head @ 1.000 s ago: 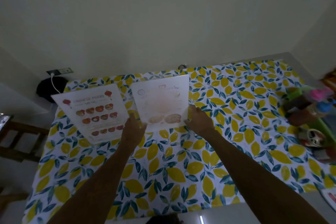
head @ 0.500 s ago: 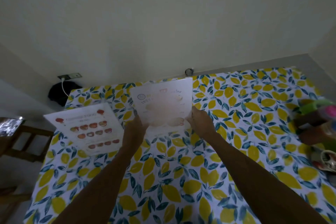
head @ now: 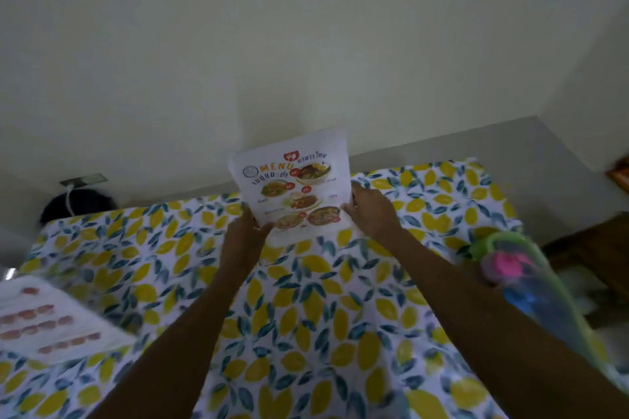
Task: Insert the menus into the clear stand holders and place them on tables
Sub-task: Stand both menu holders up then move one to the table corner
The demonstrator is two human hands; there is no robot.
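Note:
A white menu sheet (head: 296, 187) with pictures of dishes and the word MENU stands nearly upright above the far half of the table. My left hand (head: 243, 235) grips its lower left corner and my right hand (head: 371, 211) grips its lower right edge. Whether a clear holder surrounds the sheet I cannot tell. A second menu (head: 47, 323) with rows of red dishes lies at the left edge of the table, blurred. The table is covered by a lemon-print cloth (head: 306, 316).
A green basket (head: 544, 289) with pink and blue items stands at the right edge of the table. A pale wall rises right behind the table. A wall socket with a white cable (head: 83, 178) and a dark object (head: 78, 206) sit at the back left.
Both hands have lifted the menu off the cloth and tipped it upright, so its print faces me. The view has shifted, and the second menu now sits lower left.

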